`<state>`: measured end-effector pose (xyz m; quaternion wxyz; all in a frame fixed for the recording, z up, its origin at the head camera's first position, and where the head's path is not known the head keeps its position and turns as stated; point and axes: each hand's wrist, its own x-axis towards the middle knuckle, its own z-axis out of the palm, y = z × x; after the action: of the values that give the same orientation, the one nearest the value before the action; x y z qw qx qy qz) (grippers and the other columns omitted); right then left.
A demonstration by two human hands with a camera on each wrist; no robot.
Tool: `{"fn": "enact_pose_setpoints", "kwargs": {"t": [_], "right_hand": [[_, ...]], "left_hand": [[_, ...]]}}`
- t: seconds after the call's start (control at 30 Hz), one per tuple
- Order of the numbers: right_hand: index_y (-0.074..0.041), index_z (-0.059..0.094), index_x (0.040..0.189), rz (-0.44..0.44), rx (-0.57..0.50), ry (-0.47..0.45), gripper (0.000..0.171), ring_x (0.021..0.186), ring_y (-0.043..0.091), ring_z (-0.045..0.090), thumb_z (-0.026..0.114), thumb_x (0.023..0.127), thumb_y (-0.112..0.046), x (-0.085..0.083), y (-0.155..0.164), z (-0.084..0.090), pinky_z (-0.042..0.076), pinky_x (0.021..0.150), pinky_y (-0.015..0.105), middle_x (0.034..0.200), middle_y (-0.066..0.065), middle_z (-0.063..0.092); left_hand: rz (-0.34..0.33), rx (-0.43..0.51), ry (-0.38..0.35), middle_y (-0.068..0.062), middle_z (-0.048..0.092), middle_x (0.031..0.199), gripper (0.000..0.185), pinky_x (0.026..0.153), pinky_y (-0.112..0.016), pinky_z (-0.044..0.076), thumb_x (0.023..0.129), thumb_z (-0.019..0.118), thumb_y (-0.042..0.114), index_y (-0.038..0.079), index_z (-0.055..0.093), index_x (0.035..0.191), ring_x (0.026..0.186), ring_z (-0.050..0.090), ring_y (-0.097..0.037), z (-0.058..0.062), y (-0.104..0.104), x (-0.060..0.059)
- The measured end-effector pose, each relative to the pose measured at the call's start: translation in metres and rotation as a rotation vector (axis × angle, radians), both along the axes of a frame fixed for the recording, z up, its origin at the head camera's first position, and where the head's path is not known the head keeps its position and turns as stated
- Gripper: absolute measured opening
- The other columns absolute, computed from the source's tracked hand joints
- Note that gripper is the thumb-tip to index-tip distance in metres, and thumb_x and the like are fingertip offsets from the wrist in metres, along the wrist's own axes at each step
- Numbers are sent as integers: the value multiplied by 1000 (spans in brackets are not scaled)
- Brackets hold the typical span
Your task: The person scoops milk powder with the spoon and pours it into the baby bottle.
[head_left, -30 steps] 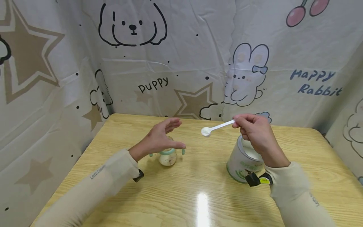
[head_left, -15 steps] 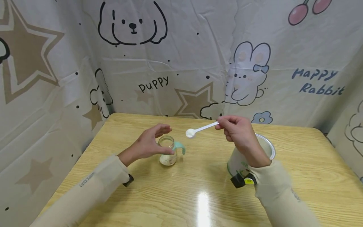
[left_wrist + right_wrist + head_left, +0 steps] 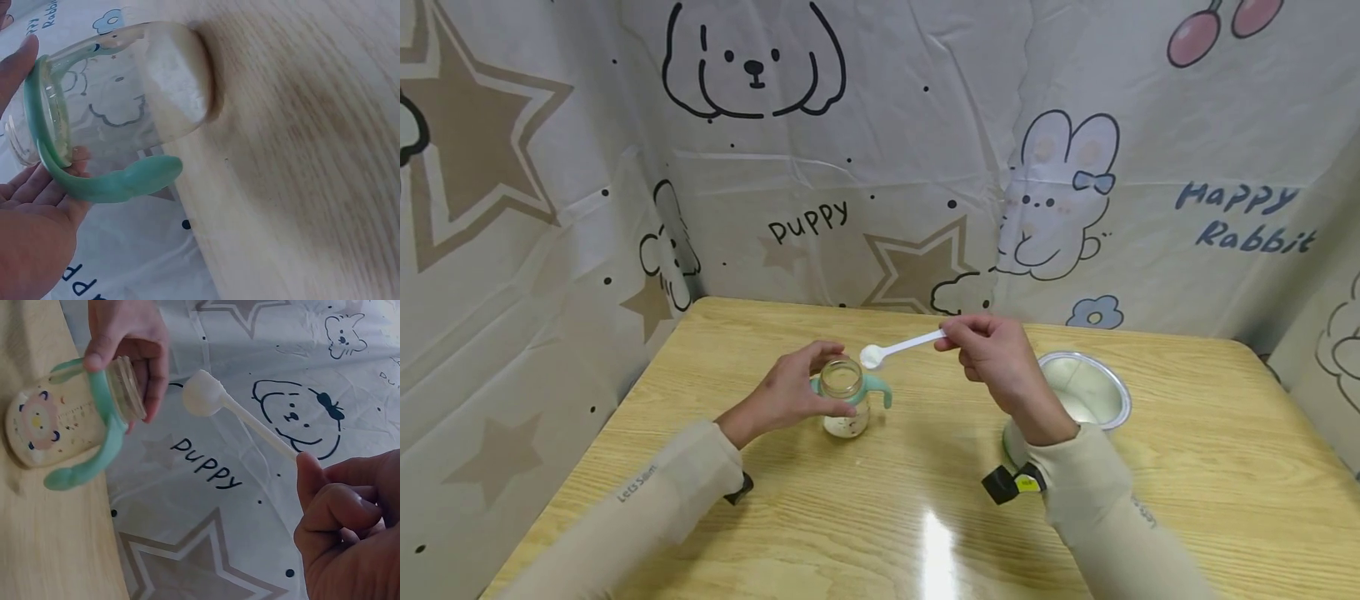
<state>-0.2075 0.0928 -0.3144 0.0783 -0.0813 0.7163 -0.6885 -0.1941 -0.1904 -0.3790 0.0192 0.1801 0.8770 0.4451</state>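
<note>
A clear baby bottle (image 3: 847,423) with a green two-handled collar stands uncapped on the table. White powder (image 3: 175,72) lies at its bottom in the left wrist view. My left hand (image 3: 784,393) holds the bottle round its neck, thumb on the near side of the collar and fingers behind. My right hand (image 3: 992,354) pinches the handle end of a white measuring scoop (image 3: 203,394). The scoop's bowl, heaped with white powder, hangs just to the right of the bottle mouth and slightly above it, apart from the glass.
An open milk powder can (image 3: 1126,404) stands on the right of the wooden table (image 3: 850,525), partly hidden behind my right wrist. A printed cloth (image 3: 880,125) hangs behind the table and along its sides.
My right hand has carried the filled scoop leftward from above the can to beside the bottle mouth. My left hand has moved down and closed round the bottle's neck.
</note>
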Motion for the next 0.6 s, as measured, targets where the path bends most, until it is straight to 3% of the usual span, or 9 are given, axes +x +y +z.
{"fn": "enact_pose_setpoints", "kwargs": {"t": [0.37,0.5,0.6], "right_hand": [[14,63,110,25,-6,18,24,48,3,32,57,102,-8,-2,-26,-12,26,43,15,72,-4,67],[11,66,111,-2,52,18,25,49,3,34,60,101,-11,-1,-33,-19,28,43,15,74,-1,68],[6,70,108,-5,152,64,23,51,4,37,61,101,-14,1,-37,-26,31,42,16,79,4,71]], "left_hand": [[47,2,-7,-15,60,134,80,105,-50,47,71,93,20,2,51,137,127,55,-35,-3,1,0],[49,4,-8,-14,61,132,78,104,-51,47,71,93,20,1,52,136,126,56,-35,-3,1,0],[47,5,-21,-14,62,131,78,105,-51,47,72,93,22,1,52,135,126,55,-36,-4,0,1]]}}
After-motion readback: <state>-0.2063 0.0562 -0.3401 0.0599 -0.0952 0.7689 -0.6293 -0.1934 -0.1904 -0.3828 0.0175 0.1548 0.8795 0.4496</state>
